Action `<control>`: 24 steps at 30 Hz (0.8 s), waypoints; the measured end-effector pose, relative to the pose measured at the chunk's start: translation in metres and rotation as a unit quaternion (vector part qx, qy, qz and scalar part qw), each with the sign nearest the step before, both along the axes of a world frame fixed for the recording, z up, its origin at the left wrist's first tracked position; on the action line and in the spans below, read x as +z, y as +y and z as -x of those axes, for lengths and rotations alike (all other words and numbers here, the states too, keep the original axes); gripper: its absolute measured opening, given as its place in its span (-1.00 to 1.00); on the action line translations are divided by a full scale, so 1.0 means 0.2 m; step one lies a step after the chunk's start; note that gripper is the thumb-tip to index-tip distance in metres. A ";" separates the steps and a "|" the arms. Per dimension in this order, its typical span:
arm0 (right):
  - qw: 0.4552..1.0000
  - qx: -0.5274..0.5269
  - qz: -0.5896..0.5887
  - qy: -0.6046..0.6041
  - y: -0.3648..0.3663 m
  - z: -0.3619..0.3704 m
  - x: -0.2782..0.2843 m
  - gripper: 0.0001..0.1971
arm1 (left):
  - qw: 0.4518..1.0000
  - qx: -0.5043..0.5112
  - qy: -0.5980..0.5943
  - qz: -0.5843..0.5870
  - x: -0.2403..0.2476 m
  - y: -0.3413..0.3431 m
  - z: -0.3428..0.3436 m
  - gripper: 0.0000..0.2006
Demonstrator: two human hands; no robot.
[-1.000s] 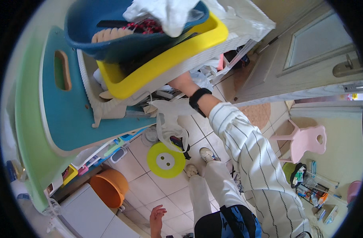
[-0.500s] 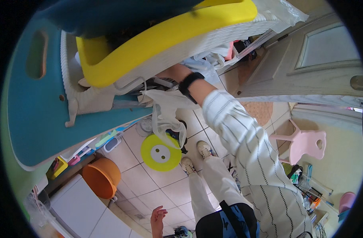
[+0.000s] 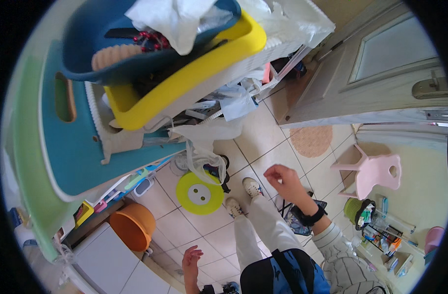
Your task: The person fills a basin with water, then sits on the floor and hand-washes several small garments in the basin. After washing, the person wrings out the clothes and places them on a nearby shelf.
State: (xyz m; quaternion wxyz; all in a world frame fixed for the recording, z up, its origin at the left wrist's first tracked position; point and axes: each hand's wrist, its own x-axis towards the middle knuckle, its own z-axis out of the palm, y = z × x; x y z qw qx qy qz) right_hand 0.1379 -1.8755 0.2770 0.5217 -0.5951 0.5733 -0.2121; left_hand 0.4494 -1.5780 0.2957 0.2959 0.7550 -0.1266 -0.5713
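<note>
My right hand (image 3: pixel 286 182), with a black band on its wrist, hangs in front of my body above the tiled floor. Its fingers are loosely bent with nothing seen in them. Low in the view, my left hand (image 3: pixel 191 257) is held up, fingers apart and empty. Neither hand touches anything. Up at the left stands a white shelf rack bearing a yellow basket (image 3: pixel 185 81). On top of it sits a dark blue basin (image 3: pixel 82 46) holding a white plastic bag (image 3: pixel 172 19), red beads and a ribbed pinkish thing. A whitish plastic bag (image 3: pixel 204 134) hangs from the rack.
A round lime-green stool (image 3: pixel 211 198) stands before my feet. An orange bucket (image 3: pixel 143 220) is beside a white cabinet (image 3: pixel 104 257) at the left. On the right are a pink chair (image 3: pixel 378 171), a door (image 3: pixel 381 78), a round mat (image 3: pixel 312 139) and a green basket (image 3: pixel 352 209).
My right hand has come out from the rack below the yellow basket and moved back toward my body, empty. My left hand stays low. The view has shifted, showing more of the blue basin.
</note>
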 end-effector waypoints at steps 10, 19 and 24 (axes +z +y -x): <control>0.985 0.146 0.075 0.056 0.04 -0.09 0.37 -0.88 | 0.991 0.106 -0.059 0.061 0.31 0.02 0.04 -0.76; 0.950 0.267 0.125 0.099 0.15 -0.22 0.77 -0.84 | 0.952 0.245 -0.129 0.129 0.54 0.38 0.03 -0.75; 0.925 0.308 0.149 0.165 0.39 -0.44 0.85 -0.83 | 0.906 0.340 -0.227 0.112 0.61 0.86 -0.05 -0.78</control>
